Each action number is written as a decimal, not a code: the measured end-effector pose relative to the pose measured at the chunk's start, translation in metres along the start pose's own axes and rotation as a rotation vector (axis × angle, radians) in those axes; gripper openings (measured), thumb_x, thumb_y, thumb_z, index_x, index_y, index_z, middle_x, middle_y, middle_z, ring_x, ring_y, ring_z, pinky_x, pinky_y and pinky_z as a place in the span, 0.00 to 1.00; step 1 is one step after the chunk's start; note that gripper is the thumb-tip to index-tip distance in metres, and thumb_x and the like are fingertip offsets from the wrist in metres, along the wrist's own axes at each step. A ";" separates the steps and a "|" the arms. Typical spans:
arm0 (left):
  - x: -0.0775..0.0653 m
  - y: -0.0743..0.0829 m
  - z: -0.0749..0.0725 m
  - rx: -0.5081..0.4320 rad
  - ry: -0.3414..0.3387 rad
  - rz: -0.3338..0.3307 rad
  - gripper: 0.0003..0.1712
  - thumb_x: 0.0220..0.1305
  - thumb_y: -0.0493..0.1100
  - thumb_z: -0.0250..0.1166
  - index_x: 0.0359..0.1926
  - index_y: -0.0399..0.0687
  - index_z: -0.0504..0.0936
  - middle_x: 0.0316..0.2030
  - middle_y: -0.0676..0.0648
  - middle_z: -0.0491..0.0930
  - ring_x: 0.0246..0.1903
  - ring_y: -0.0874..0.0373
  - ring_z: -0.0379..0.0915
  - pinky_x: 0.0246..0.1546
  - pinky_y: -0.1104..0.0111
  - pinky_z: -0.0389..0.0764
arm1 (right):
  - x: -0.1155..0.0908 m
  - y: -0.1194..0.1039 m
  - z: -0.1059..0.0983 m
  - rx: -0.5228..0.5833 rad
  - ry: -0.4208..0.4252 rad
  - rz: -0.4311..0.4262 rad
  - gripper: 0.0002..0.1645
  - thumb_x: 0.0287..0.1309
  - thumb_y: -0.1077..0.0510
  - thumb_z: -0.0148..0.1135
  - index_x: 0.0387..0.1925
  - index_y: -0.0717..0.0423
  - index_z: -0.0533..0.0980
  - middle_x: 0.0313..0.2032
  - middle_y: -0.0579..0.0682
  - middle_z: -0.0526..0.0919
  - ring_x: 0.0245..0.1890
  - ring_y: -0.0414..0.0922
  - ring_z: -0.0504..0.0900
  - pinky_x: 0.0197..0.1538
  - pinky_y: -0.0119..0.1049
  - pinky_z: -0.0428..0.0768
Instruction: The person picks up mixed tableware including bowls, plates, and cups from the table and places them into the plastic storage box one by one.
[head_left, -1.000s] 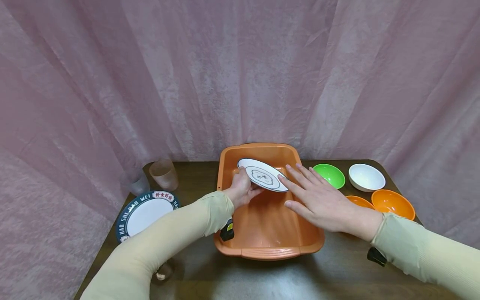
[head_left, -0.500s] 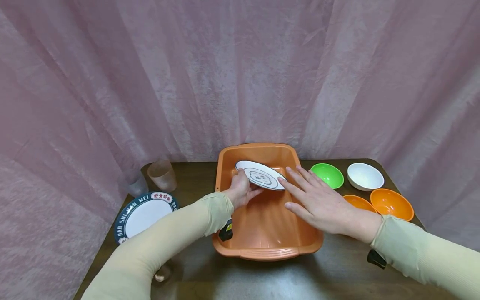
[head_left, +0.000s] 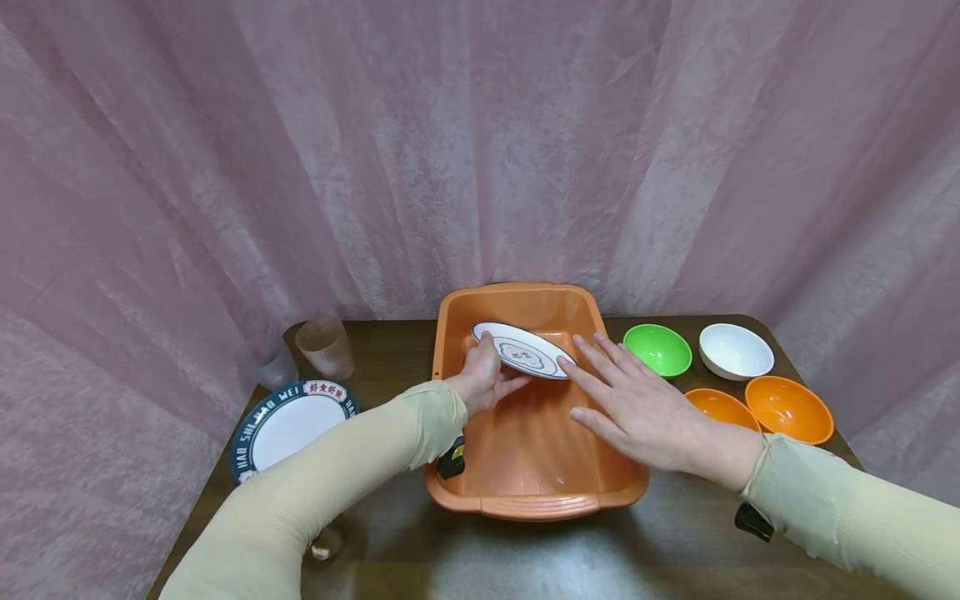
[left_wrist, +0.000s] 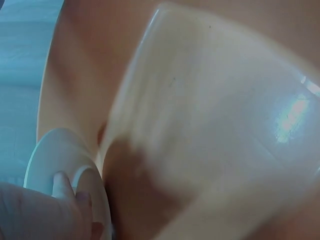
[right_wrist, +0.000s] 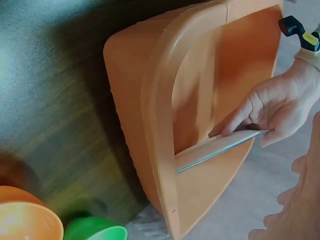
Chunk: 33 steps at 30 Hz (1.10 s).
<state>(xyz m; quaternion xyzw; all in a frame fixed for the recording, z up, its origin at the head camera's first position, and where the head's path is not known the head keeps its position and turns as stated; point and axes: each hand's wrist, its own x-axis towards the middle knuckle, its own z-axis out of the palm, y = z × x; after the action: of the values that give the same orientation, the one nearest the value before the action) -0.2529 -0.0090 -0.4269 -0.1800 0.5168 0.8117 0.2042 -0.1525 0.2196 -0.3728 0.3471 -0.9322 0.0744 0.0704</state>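
My left hand (head_left: 483, 379) grips the edge of a white plate (head_left: 522, 356) with a thin dark rim and a printed emblem in its centre. The plate is tilted above an orange plastic basin (head_left: 536, 467). From the left wrist, the thumb lies on one face of the plate (left_wrist: 55, 145). My right hand (head_left: 652, 417) is held over the basin's right side with straight, spread fingers and nothing in it. Its fingers overlap the plate's right edge in the head view, but the right wrist view puts this hand (right_wrist: 300, 200) apart from the plate (right_wrist: 215, 150).
Right of the basin stand a green bowl (head_left: 657, 350), a white bowl (head_left: 737, 352) and two orange bowls (head_left: 789, 410). On the left are a blue-rimmed plate (head_left: 251, 429), a brownish clear cup (head_left: 326, 348) and a greyish clear cup (head_left: 268, 362). A pink curtain (head_left: 480, 150) hangs behind.
The white plate's tilt has eased very slightly, its far left edge a little lower. Both hands stay nearly in place, and the head view shifts a little.
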 end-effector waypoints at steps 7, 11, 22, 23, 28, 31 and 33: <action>-0.003 0.002 -0.003 -0.030 -0.040 -0.020 0.35 0.84 0.59 0.37 0.80 0.47 0.51 0.71 0.34 0.66 0.69 0.40 0.65 0.67 0.46 0.68 | -0.001 -0.002 0.001 0.010 -0.011 0.009 0.39 0.78 0.37 0.45 0.80 0.50 0.57 0.81 0.53 0.44 0.79 0.60 0.44 0.77 0.55 0.47; -0.005 0.002 -0.005 -0.029 -0.053 -0.032 0.35 0.83 0.58 0.36 0.80 0.46 0.50 0.72 0.34 0.64 0.70 0.40 0.64 0.68 0.45 0.65 | -0.002 -0.003 0.002 0.005 -0.022 0.016 0.39 0.78 0.35 0.44 0.80 0.49 0.57 0.81 0.52 0.42 0.79 0.59 0.43 0.78 0.52 0.44; -0.009 0.000 -0.016 0.039 -0.006 -0.097 0.37 0.82 0.61 0.38 0.80 0.43 0.52 0.70 0.33 0.65 0.68 0.38 0.65 0.69 0.45 0.63 | -0.003 -0.003 0.010 -0.004 -0.023 0.004 0.40 0.77 0.35 0.45 0.79 0.49 0.59 0.82 0.52 0.42 0.79 0.60 0.44 0.77 0.53 0.48; -0.010 0.000 -0.017 0.043 -0.005 -0.097 0.37 0.82 0.61 0.38 0.80 0.43 0.53 0.70 0.33 0.65 0.68 0.38 0.66 0.70 0.46 0.63 | -0.004 -0.003 0.011 -0.003 -0.016 0.000 0.39 0.77 0.35 0.45 0.79 0.49 0.60 0.81 0.52 0.43 0.79 0.60 0.45 0.77 0.55 0.49; -0.013 0.000 -0.017 0.076 0.004 -0.088 0.37 0.82 0.60 0.38 0.79 0.42 0.54 0.70 0.33 0.66 0.68 0.39 0.66 0.70 0.47 0.64 | -0.005 -0.004 0.014 -0.005 -0.042 0.011 0.39 0.77 0.34 0.44 0.79 0.47 0.59 0.82 0.52 0.42 0.80 0.59 0.43 0.76 0.57 0.51; -0.014 -0.001 -0.018 0.109 0.006 -0.075 0.37 0.82 0.60 0.37 0.79 0.43 0.54 0.71 0.35 0.64 0.69 0.40 0.63 0.70 0.46 0.62 | -0.005 -0.004 0.015 0.001 -0.072 0.025 0.40 0.77 0.32 0.42 0.80 0.46 0.58 0.81 0.51 0.42 0.80 0.58 0.41 0.77 0.56 0.50; -0.015 -0.002 -0.018 0.128 0.016 -0.069 0.37 0.82 0.60 0.37 0.80 0.44 0.52 0.72 0.35 0.62 0.70 0.40 0.61 0.71 0.45 0.60 | -0.006 -0.005 0.016 0.003 -0.077 0.026 0.40 0.77 0.32 0.42 0.80 0.46 0.58 0.81 0.52 0.42 0.80 0.58 0.40 0.77 0.56 0.49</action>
<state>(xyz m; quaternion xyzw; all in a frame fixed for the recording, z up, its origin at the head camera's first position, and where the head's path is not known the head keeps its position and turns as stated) -0.2375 -0.0271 -0.4277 -0.1908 0.5625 0.7682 0.2391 -0.1461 0.2165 -0.3887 0.3378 -0.9385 0.0634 0.0328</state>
